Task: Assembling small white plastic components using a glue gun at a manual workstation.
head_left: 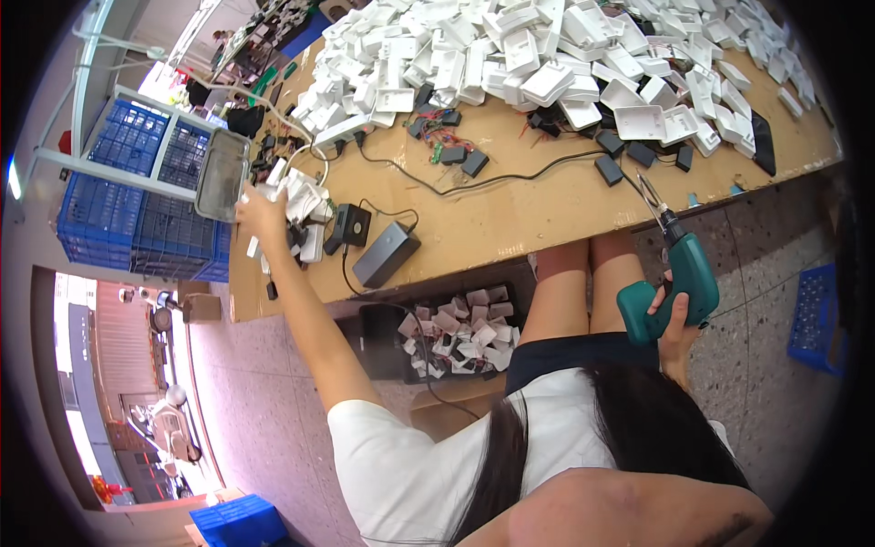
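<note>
The power tool (697,272) was in the right hand (674,319), off the near edge of the table (492,214) and to the right of the person's bare legs; that hand was closed, its fingers wrapped round the handle; the left hand (262,214) was over the table's left end, its fingers partly curled among small white plastic pieces (308,199) and just beside a greyish see-through tray (219,187), though whether it gripped a piece could not be told; the left arm stretched out long and nearly straight, up and to the left, while the right arm was kept low and near the body, mostly hidden by dark hair; the tool had a smooth green pistol-shaped body and thin metal prongs, which pointed up and a little left, near several small black boxes (608,170); the tabletop was flat, brown and scuffed; on its far side lay a wide, jumbled heap of white plastic cases (519,55), hollow and rectangular; a dark grey block (387,253), smooth and oblong, lay near the front edge, beside a black block (352,224) with a round opening; a thin black cord (444,192) curved across the surface; beneath the table a black tub (381,328) held more pale pieces.
</note>
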A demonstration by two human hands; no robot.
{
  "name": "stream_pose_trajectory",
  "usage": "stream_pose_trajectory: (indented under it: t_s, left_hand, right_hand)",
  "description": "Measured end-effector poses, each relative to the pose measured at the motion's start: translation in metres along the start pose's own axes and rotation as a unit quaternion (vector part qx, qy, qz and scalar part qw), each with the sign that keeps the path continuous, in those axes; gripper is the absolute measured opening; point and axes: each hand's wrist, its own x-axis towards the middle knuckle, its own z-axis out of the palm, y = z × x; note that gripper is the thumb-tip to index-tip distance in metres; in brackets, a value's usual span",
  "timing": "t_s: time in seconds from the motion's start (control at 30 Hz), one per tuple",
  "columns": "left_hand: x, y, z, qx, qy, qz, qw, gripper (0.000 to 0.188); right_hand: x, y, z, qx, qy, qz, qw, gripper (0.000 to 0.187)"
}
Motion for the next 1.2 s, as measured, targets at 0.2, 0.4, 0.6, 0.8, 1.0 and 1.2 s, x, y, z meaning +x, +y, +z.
stream_pose_trajectory:
  t_s: [0.2,0.4,0.6,0.8,1.0,1.2]
  left_hand:
    - [-0.012,0.169,0.108,-0.404,-0.161,0.152,0.887,0.037]
    - [-0.024,0.294,0.158,-0.308,-0.194,-0.089,0.927,0.049]
    - [-0.031,0.284,0.1,-0.273,-0.17,-0.089,0.943,0.037]
    - [-0.089,0.246,-0.023,-0.392,-0.032,0.345,0.852,0.006]
    - [-0.206,0.252,-0.105,-0.342,-0.083,0.551,0.756,0.015]
    - [-0.203,0.254,-0.106,-0.421,-0.076,0.48,0.766,0.016]
  right_hand:
    - [0.002,0.0,-0.006,-0.022,0.01,0.043,0.999,0.044]
    - [0.001,-0.003,-0.009,-0.036,0.019,0.046,0.998,0.045]
    - [0.003,0.004,-0.015,-0.026,0.035,0.055,0.998,0.045]
    - [0.011,0.011,-0.019,-0.037,-0.018,0.098,0.994,0.052]
    - [0.012,0.004,-0.003,-0.026,0.001,0.025,0.999,0.043]
    - [0.006,0.001,-0.01,-0.005,-0.016,0.017,1.0,0.041]
